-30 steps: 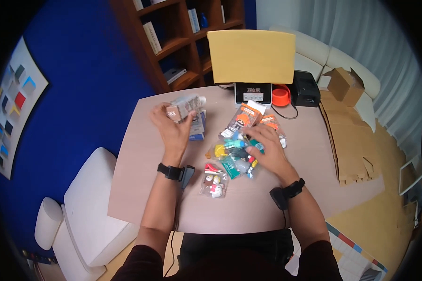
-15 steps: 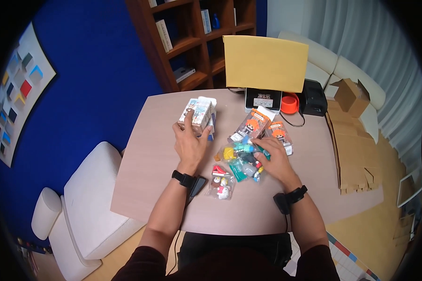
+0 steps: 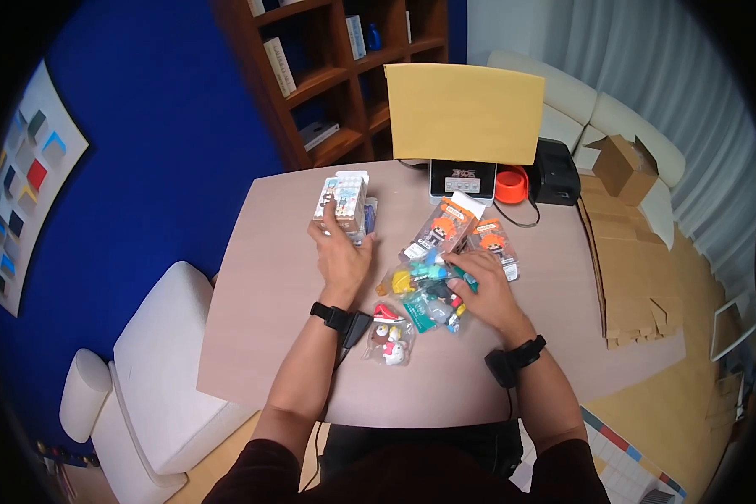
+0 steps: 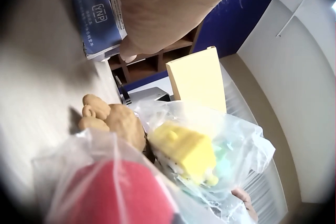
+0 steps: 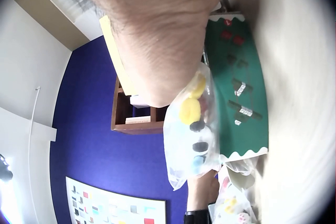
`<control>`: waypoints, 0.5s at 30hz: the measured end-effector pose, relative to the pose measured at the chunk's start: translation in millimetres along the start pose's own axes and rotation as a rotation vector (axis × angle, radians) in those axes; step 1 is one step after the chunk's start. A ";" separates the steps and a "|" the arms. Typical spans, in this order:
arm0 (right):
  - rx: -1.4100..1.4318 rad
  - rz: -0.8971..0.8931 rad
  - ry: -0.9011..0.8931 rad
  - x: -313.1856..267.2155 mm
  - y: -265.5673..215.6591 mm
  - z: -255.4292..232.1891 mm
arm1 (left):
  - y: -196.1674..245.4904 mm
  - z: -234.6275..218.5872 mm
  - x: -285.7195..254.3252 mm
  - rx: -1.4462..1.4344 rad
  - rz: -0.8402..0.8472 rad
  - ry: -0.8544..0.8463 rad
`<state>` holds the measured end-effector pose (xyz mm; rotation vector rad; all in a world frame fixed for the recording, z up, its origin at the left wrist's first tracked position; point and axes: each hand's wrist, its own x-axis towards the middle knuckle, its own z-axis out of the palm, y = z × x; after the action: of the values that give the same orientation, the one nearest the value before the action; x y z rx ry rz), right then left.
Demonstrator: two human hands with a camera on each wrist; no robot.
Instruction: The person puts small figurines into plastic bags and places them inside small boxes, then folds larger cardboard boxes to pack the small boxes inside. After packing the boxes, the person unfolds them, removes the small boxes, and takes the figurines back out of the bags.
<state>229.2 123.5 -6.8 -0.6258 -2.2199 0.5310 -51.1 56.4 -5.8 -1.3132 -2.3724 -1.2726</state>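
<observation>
My left hand (image 3: 342, 265) holds a white patterned box (image 3: 342, 199), one finger on its front face and the thumb by its right side. Beneath it lies a blue box (image 3: 370, 216), whose lettered end (image 4: 97, 16) shows in the left wrist view. Bent loosely, my right hand (image 3: 489, 290) touches the pile of clear bags (image 3: 428, 275), fingertips and thumb apart. The bags hold yellow (image 4: 184, 150), teal and grey figures; a green box (image 5: 237, 87) is beside them in the right wrist view. A bag with small white and brown figures (image 3: 391, 343) lies nearer me.
Two orange-printed boxes (image 3: 443, 227) (image 3: 494, 244) lie behind the pile. Farther back are a yellow panel (image 3: 464, 113), a red round object (image 3: 511, 184) and a black device (image 3: 555, 172). Flattened cardboard (image 3: 630, 269) lies along the right side.
The left hand has brought the white patterned box down over the blue box, turning its printed face up. The right hand remains over the bags with little movement.
</observation>
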 end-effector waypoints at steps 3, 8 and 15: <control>0.013 -0.028 -0.006 2.3 -0.5 -2.0 | 5.7 -3.8 -1.1 0.018 -0.003 -0.025; -0.060 -0.065 -0.085 5.2 -24.9 -8.9 | -0.9 2.1 15.9 0.078 -0.073 0.019; -0.027 0.010 -0.228 3.3 -46.5 -4.5 | -11.6 4.4 25.9 0.104 -0.083 0.026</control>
<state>218.1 89.3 23.2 -0.6164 -2.4421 0.6032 -74.4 72.9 -3.0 -1.1736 -2.4620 -1.1621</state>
